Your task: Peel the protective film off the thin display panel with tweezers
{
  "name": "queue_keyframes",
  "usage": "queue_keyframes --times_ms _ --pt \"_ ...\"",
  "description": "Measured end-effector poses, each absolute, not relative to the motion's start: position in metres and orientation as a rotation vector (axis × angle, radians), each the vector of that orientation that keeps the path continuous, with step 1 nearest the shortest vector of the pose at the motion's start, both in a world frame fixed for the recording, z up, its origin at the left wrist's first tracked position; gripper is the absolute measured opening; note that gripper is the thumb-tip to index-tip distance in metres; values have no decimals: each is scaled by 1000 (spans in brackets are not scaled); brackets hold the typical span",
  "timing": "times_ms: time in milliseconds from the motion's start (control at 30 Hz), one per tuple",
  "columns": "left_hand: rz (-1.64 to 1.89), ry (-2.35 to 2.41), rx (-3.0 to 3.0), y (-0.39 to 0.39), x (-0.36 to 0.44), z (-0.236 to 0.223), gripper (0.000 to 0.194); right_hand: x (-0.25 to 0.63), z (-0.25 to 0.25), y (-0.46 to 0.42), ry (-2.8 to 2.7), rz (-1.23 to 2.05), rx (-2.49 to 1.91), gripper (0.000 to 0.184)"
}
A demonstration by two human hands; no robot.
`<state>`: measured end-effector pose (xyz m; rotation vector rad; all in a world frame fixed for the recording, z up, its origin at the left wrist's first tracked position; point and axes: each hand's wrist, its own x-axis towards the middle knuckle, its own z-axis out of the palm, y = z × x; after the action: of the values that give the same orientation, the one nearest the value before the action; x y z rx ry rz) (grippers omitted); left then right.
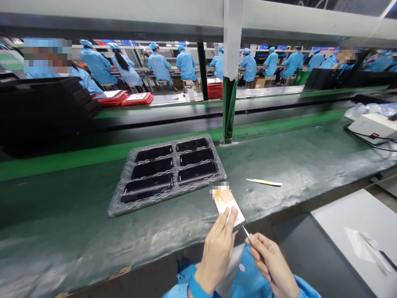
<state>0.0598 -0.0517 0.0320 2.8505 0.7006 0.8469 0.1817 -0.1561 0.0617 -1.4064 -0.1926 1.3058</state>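
My left hand [218, 244] grips a phone [228, 203] at the front edge of the bench, its fingers laid over the face. That face bears a white and orange printed film, and its far end is blurred out. Between the thumb and fingers of my right hand [269, 258] is a slim, pointed metal tool [246, 231]. The tool's tip is at the phone's near right corner; whether it touches cannot be made out. Beyond my hands lies a thin pale-handled knife [264, 182]. A clear plastic tray [116, 207] left of the phone holds several dark phones [149, 187].
A post [229, 107] rises from the green bench [80, 223] behind the tray. Dark stacked trays [40, 107] stand far left. At right are a white device [374, 128] with cables and a pale box top [359, 231]. Several people in blue work across the aisle.
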Motion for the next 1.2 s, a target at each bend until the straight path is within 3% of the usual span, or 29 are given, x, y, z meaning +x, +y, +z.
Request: queue_keyframes --times_ms 133,467,733,1200 --pt "845 708 2842 -52 60 30 50 181 52 -162 -249 1256 -1424 63" --pt "913 743 2859 -57 66 33 52 186 42 -177 -876 613 -1925 42" --pt "906 756 2865 -59 67 35 58 188 42 -178 -1004 455 -1981 31" --pt "922 783 2875 -62 70 36 59 185 56 -167 -783 588 -1950 57"
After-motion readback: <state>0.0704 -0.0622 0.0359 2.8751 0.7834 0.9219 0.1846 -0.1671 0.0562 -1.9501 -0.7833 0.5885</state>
